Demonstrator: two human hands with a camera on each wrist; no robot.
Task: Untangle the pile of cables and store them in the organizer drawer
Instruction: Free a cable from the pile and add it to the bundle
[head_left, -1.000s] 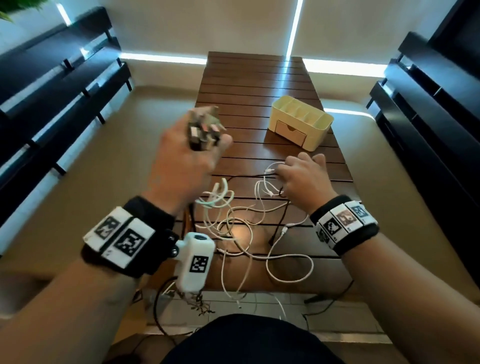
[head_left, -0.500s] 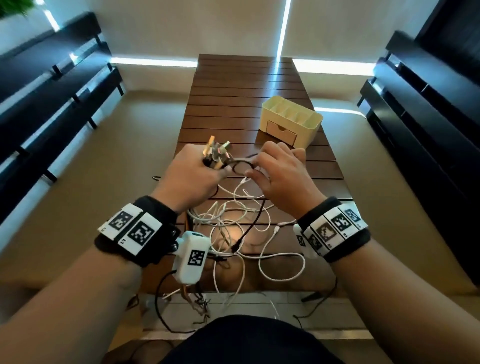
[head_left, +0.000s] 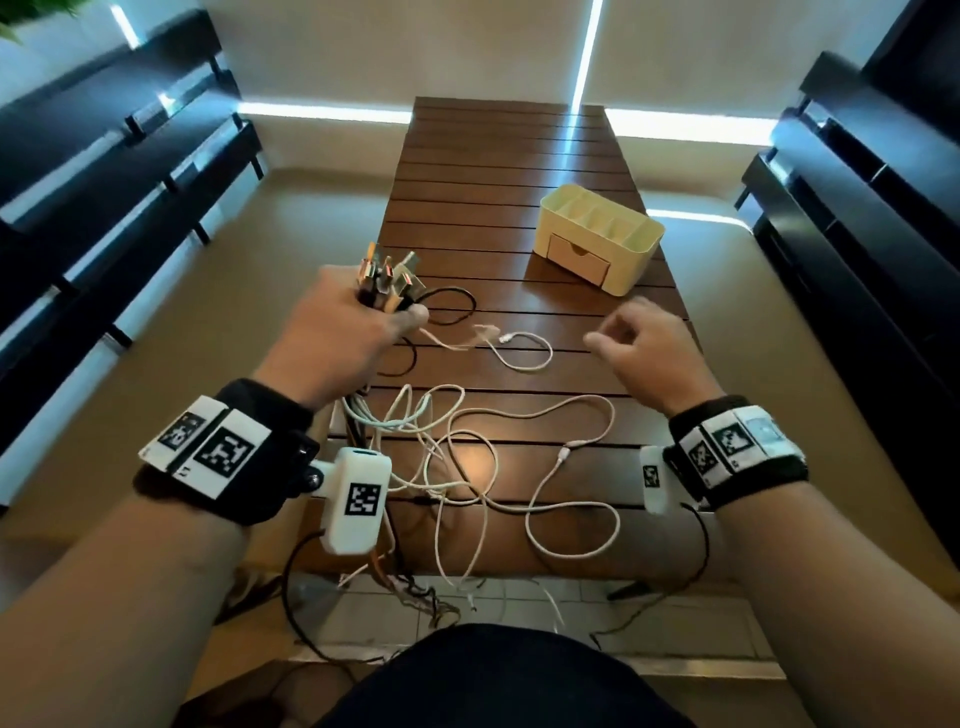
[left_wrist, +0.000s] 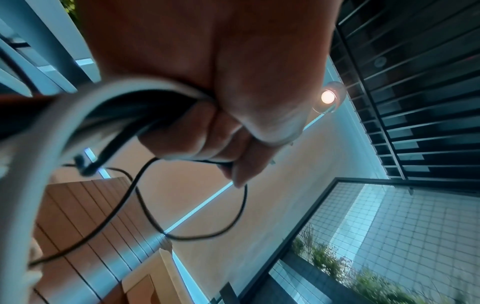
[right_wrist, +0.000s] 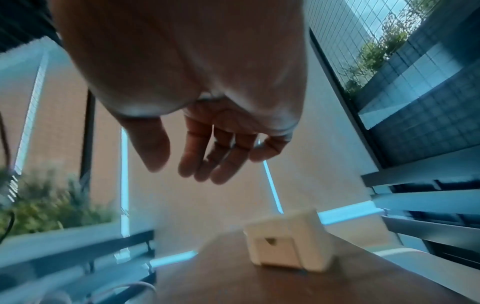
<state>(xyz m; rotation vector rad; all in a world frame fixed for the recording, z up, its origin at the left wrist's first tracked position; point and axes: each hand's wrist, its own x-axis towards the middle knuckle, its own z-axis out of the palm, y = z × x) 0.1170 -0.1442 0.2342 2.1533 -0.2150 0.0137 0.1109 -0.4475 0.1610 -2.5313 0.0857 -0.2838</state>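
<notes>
My left hand (head_left: 343, 332) grips a bundle of cable plugs (head_left: 384, 283) above the table's left side; white and black cords trail from the fist (left_wrist: 228, 115) down to the table. A tangle of white cables (head_left: 467, 457) lies on the near part of the wooden table (head_left: 509, 156). A black cable loop (head_left: 449, 306) and a short white cable (head_left: 524, 351) lie just past the left hand. My right hand (head_left: 649, 348) hovers over the table's right side, fingers (right_wrist: 207, 160) relaxed and holding nothing. The yellow organizer (head_left: 600, 236) stands ahead with its drawer (head_left: 576, 260) closed.
Dark slatted benches (head_left: 104, 171) flank the table on the left and dark shelving (head_left: 872, 182) on the right. Some cables hang over the table's near edge (head_left: 467, 577) towards the tiled floor. The organizer (right_wrist: 288, 244) is also in the right wrist view.
My hands were together at the plug bundle; now the right hand has let go and moved right. The left hand still holds the bundle, and a black loop and white cable lie on the table.
</notes>
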